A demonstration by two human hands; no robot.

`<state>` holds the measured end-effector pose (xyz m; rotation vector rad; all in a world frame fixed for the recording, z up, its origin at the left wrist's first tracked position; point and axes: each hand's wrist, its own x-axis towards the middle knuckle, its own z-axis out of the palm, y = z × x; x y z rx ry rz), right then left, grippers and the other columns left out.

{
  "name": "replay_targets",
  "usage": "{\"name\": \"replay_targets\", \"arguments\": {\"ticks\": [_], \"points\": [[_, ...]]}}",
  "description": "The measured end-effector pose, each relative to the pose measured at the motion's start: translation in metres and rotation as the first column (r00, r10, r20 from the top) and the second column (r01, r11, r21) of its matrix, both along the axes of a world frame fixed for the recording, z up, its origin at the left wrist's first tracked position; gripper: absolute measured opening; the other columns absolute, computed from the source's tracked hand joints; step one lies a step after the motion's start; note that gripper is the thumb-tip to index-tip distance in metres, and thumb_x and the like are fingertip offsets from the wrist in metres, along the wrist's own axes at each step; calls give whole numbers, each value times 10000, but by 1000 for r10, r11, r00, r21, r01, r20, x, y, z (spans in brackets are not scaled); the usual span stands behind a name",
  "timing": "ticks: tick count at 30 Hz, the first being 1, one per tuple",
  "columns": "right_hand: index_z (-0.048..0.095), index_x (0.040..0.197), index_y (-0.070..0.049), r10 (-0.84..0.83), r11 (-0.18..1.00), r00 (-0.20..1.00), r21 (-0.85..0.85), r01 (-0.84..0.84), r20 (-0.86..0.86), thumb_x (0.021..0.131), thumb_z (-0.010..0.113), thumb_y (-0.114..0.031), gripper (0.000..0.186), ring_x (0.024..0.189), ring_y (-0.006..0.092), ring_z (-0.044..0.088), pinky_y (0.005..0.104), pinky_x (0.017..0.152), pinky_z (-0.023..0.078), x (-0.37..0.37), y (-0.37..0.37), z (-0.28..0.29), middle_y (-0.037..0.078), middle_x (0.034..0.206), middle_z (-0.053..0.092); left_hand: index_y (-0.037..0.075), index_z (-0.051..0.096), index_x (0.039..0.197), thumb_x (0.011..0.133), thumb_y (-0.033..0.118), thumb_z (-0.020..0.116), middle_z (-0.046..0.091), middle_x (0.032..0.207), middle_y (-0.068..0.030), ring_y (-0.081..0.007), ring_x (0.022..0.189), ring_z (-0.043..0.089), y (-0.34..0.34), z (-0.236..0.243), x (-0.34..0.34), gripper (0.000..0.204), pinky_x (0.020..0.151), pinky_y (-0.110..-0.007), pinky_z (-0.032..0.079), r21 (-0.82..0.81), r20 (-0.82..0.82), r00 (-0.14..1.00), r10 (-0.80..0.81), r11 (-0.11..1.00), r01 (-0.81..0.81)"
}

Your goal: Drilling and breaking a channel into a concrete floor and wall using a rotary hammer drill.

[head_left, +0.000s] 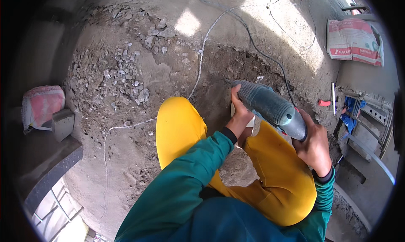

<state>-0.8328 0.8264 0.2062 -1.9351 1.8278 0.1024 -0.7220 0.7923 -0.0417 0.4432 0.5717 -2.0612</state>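
Note:
A dark teal and grey demolition hammer (pixel 270 107) lies across in front of my knees, its front end pointing to the upper left at the broken ground. My left hand (pixel 241 112) grips it near the front, partly hidden behind the body. Around the rear handle, my right hand (pixel 314 145) is closed. The tool's tip is hard to make out against the dark, dug-up soil (pixel 211 88). From its rear a black power cord (pixel 270 56) runs up and away over the floor.
Rubble (pixel 122 73) is heaped at the left. A white twisted cable (pixel 204 43) crosses the ground and passes by my left knee. A cement bag (pixel 354 41) lies far right, near a red-handled tool (pixel 324 103). Another bag (pixel 42 104) and a grey block (pixel 63 123) sit on a left ledge.

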Motion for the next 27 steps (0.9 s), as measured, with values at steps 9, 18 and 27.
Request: {"name": "replay_targets", "arguments": {"ticks": [9,18,27], "points": [[556,1201,41,-31,994,998,-109,25,-49,624,677,4,591,856,235,623,329,820,468,-26,-68,79,175,969,655,180,599,980,788,509,601,633,945,50,-130,873,593,-52,85,-3,380,703,-278,472,96,145,986,85,990,-100],[577,1123,82,27,983,961,166,-75,274,632,737,-28,529,853,202,636,336,803,493,-1,-148,9,161,928,667,148,544,1156,742,608,572,554,1124,-38,-188,974,495,-77,21,2,620,950,-397,391,319,286,958,35,939,-129],[598,1180,-45,-10,1000,993,16,8,119,646,725,-90,551,851,410,652,419,738,522,-16,-29,-23,251,891,660,118,607,1049,806,582,476,652,982,-65,-267,913,624,-6,-39,-7,540,874,-405,486,180,140,987,76,978,-101]]}}
